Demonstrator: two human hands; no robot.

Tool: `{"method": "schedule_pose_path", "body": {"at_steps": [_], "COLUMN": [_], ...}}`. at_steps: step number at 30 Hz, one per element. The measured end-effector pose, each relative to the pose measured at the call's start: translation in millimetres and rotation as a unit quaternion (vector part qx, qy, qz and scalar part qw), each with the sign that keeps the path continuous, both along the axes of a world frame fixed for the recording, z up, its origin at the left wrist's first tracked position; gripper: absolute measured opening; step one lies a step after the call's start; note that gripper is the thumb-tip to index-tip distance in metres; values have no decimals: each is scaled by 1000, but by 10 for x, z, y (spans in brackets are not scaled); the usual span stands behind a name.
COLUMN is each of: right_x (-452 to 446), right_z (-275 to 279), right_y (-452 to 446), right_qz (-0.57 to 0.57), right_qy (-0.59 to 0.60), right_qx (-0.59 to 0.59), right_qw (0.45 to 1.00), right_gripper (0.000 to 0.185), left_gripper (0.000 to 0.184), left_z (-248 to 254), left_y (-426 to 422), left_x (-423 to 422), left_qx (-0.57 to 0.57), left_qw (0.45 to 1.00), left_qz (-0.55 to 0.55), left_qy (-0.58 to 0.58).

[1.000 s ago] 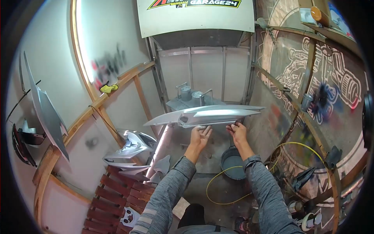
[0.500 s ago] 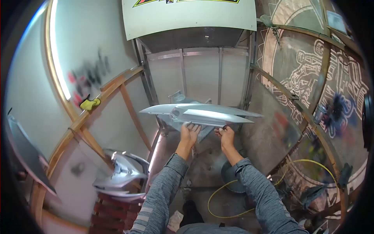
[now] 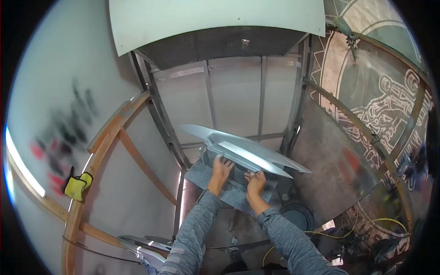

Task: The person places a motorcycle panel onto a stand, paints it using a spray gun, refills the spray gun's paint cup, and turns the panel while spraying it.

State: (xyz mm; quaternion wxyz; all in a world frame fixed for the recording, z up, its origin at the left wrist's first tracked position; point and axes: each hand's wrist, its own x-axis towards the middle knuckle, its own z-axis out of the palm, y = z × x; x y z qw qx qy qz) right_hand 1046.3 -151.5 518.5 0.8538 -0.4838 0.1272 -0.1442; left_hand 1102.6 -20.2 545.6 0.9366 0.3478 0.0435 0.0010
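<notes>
A long silver painted body panel, like a motorcycle side fairing, slants across the middle of the head view with its right end lower. My left hand grips its near edge left of centre, fingers curled up underneath. A short way right, my right hand pinches the same near edge with bent fingers. Beneath the panel is a grey speckled work surface. The panel hides part of that surface, and whether the two touch I cannot tell.
A dark round bucket stands on the floor at right, near a yellow hose. More silver panels lie at lower left. A yellow cloth hangs on the wooden wall rail. A spray gun hangs at upper right.
The view has moved forward and turned. The panel has gone from nearly level to slanting down at its right end, still in both hands. More of the speckled surface shows beneath it.
</notes>
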Motion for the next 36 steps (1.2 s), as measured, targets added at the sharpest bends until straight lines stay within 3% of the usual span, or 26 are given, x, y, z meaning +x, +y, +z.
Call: {"method": "schedule_pose_path", "body": {"at_steps": [17,26,28,32,36], "right_x": [309,241,232,222,235], "right_z": [-410,-437,-489,-545,-555], "right_y": [340,312,282,171,21], "right_qz": [-4,12,16,32,69], "right_qy": [62,60,79,74,64], "right_qx": [15,3,-44,-69,-95], "right_qw": [998,998,996,994,991], "right_gripper": [10,22,26,31,39], "left_gripper": [57,52,39,40,55], "left_z": [-397,-600,-625,-719,-710], "left_y": [306,392,377,351,287], "left_x": [362,358,315,242,119], "left_qx": [-33,-22,-19,-18,35], "left_qw": [997,998,994,995,997], "left_qz": [10,8,52,47,20], "left_qy": [70,55,92,80,73]}}
